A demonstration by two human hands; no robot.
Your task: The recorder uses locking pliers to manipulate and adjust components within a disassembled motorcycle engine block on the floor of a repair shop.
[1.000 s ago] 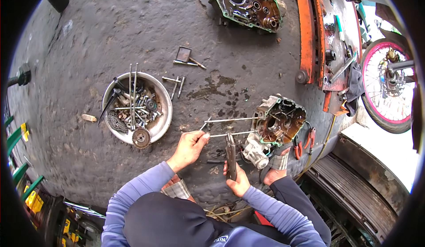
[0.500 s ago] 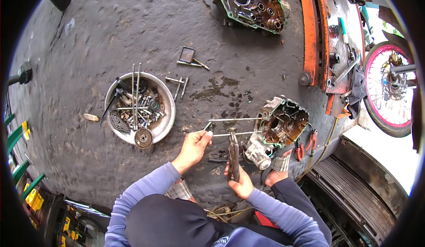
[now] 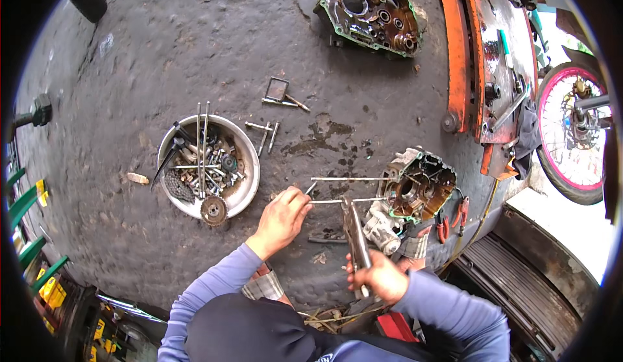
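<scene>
My left hand (image 3: 278,225) is closed on the left end of the lower long steel stud (image 3: 329,201). My right hand (image 3: 379,277) grips a long, dark plier-like tool (image 3: 357,242), whose upper end meets that same stud. A second stud (image 3: 344,179) runs parallel just above. Both studs extend leftward from an oily engine casing (image 3: 427,188) with a green gasket edge, above a pale metal housing (image 3: 383,229). A short rod (image 3: 313,187) slants near my left fingertips; what it joins is unclear.
A steel bowl (image 3: 240,193) holds several bolts, a chain and gears. Loose bolts (image 3: 272,138) and a square part (image 3: 277,89) lie beyond. Another casing (image 3: 370,18) sits at the back, an orange metal stand (image 3: 457,50) and red pliers (image 3: 461,212) at right, a motorcycle wheel (image 3: 564,187) outside.
My right hand has moved right and slightly down, tilting the tool's lower end rightward. My left fingers have shifted on the stud. The surroundings appear slightly lower in the view.
</scene>
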